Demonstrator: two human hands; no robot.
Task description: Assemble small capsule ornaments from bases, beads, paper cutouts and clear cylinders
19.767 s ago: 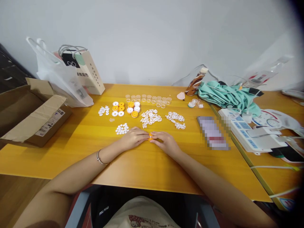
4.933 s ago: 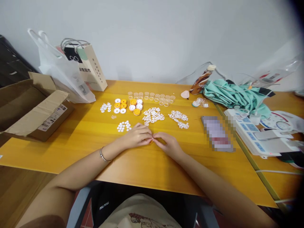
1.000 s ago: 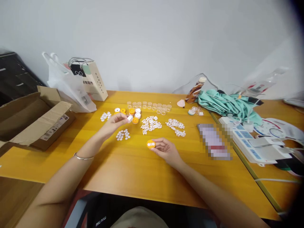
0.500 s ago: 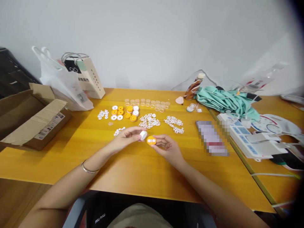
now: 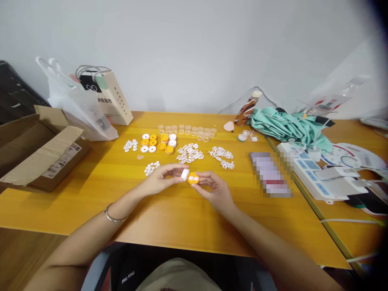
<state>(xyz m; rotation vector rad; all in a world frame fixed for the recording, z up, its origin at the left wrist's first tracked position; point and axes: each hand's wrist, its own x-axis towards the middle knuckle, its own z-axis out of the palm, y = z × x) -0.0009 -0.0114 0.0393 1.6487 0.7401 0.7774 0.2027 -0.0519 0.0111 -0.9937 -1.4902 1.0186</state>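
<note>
My left hand (image 5: 162, 180) pinches a small white round cap (image 5: 184, 174) between thumb and fingers. My right hand (image 5: 214, 188) holds an orange round cap (image 5: 193, 178) with two white pieces showing inside it. The two caps sit side by side, almost touching, just above the yellow table (image 5: 169, 210). Behind my hands lie orange and white caps (image 5: 157, 142), a pile of small white discs (image 5: 151, 167), two heaps of white lattice pieces (image 5: 190, 152) and a row of clear little cups (image 5: 188, 130).
An open cardboard box (image 5: 39, 149) sits at the left edge, with a white plastic bag (image 5: 75, 105) and a paper bag (image 5: 113, 97) behind it. At the right are a brown bottle (image 5: 247, 108), teal cloth (image 5: 287, 125), a power strip (image 5: 312, 171) and a blurred flat item (image 5: 271, 173).
My left hand picked a white cap from the group at the back and brought it to the orange cap in my right hand; the two caps are closer than half a second ago.
</note>
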